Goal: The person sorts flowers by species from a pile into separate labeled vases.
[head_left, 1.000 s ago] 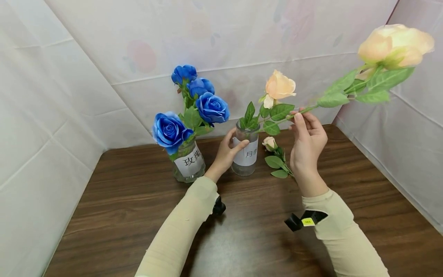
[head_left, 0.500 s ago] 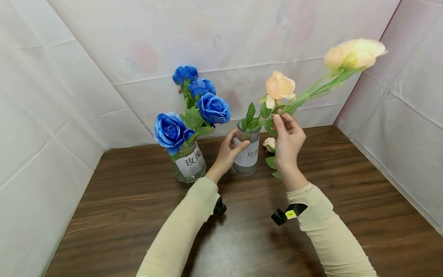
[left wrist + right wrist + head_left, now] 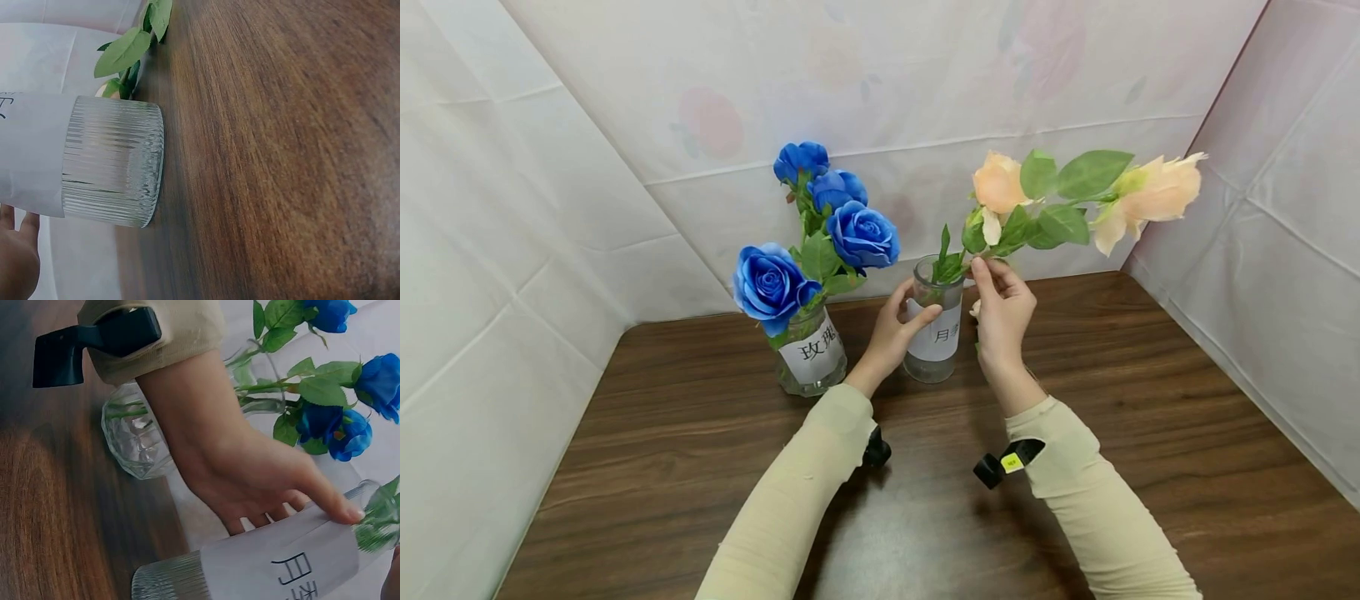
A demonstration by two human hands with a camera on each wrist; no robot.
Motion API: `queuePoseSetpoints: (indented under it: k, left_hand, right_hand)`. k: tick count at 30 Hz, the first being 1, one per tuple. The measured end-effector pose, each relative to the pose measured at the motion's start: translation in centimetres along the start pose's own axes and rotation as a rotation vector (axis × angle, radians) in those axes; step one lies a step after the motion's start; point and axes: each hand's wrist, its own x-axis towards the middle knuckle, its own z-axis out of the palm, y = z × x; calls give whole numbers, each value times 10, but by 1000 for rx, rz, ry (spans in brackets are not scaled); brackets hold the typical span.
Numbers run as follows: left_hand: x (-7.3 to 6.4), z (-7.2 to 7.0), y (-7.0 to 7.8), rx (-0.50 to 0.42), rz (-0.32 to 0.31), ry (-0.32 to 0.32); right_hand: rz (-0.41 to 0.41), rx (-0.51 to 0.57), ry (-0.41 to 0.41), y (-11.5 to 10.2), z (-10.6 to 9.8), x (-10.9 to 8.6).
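Observation:
My left hand [image 3: 891, 333] grips a ribbed glass vase [image 3: 931, 369] with a white paper label, thumb on the front and fingers round the far side. In the right wrist view its thumb presses near the top of the label [image 3: 250, 569]. With thumb and fingertips my right hand [image 3: 1006, 321] pinches the stem of a peach rose [image 3: 1161, 193] right beside the vase's mouth; that bloom leans out to the right. Another peach rose [image 3: 1000, 182] stands in the vase. A small pale rose lies behind my right hand, mostly hidden; its leaves [image 3: 123, 53] show in the left wrist view.
A second glass jar [image 3: 811, 367], also labelled, stands to the left with several blue roses [image 3: 863, 233] in it. Both stand on a dark wooden table [image 3: 647, 442]. White printed cloth [image 3: 715, 208] hangs behind and along the sides.
My right hand has moved left and slightly down to the vase's mouth, bringing the peach rose with it; the bloom has swung lower. My left hand has stayed on the vase.

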Motion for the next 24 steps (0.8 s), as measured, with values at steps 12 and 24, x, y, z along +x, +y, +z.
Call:
queuePoseSetpoints:
  k: [12, 24]
  left_hand:
    - [2, 3, -9, 33, 32, 55]
    - [2, 4, -8, 11, 23, 39]
  right_hand:
    - [104, -48, 100, 19, 5, 1]
    - [128, -50, 23, 21, -17, -5]
